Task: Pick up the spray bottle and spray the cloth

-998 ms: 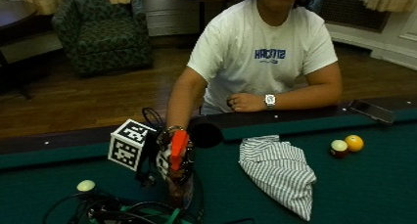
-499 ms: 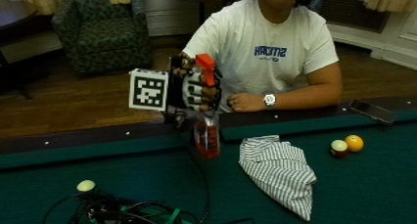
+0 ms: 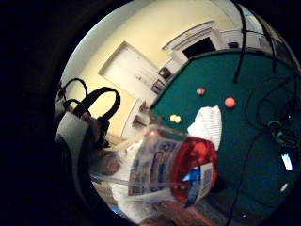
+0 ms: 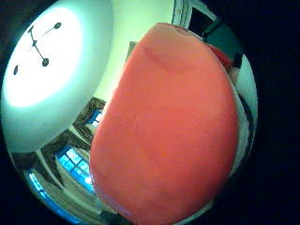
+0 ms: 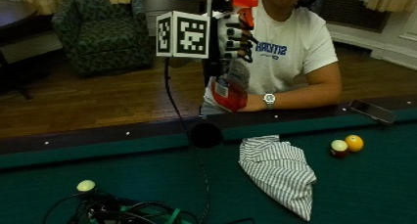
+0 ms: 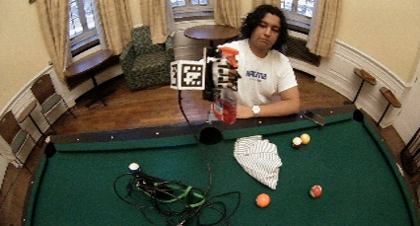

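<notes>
Spray bottle (image 5: 229, 82) first: you have it lifted well clear of the pool table (image 5: 130, 180), up in front of your chest, hanging roughly upright with its orange trigger head (image 5: 242, 3) at the top and the clear body with red liquid below. Judge it as a rigid plastic bottle, light to moderate in weight, since the liquid looks to fill only the lower part; that liquid will slosh as you tip it, so expect the balance to shift. The plastic is smooth and the label glossy, so it could slip if you take it by the body. The neck just under the trigger head is the sensible place to hold, and that is where your grasp sits.

Your gloved right hand (image 5: 231, 35) is closed round the bottle's neck and head, fingers curled about it; the thumb-side palm view is almost filled by the orange head, which fits that hold. Your bare hand rests by the table rail and touches nothing of the task.

Your target, the striped cloth (image 5: 280, 172), lies crumpled on the green felt just beyond the rail, below the bottle and towards your left. It is soft and will not resist the spray, so you need only bring the nozzle down and aim it at the cloth
</notes>
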Demonstrator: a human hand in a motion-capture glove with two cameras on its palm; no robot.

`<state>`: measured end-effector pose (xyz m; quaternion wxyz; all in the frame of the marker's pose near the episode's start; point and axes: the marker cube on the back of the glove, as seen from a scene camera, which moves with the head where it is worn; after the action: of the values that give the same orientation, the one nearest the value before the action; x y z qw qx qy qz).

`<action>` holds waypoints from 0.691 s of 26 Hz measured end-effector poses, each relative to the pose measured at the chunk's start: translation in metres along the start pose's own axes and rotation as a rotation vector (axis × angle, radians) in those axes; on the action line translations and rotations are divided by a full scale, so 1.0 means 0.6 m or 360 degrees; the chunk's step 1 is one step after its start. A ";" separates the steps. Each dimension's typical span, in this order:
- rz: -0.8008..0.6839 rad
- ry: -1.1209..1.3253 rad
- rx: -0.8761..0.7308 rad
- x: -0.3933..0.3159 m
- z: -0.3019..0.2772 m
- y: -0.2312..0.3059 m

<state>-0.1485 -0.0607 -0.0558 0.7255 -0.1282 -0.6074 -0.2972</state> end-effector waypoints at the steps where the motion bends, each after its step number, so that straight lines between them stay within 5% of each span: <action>1: 0.0029 0.0005 -0.0046 -0.004 0.007 -0.009; 18: 0.1005 0.0280 -0.0805 0.171 0.219 -0.096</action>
<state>-0.2793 -0.0626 0.0626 0.7758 -0.4566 -0.3816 -0.2097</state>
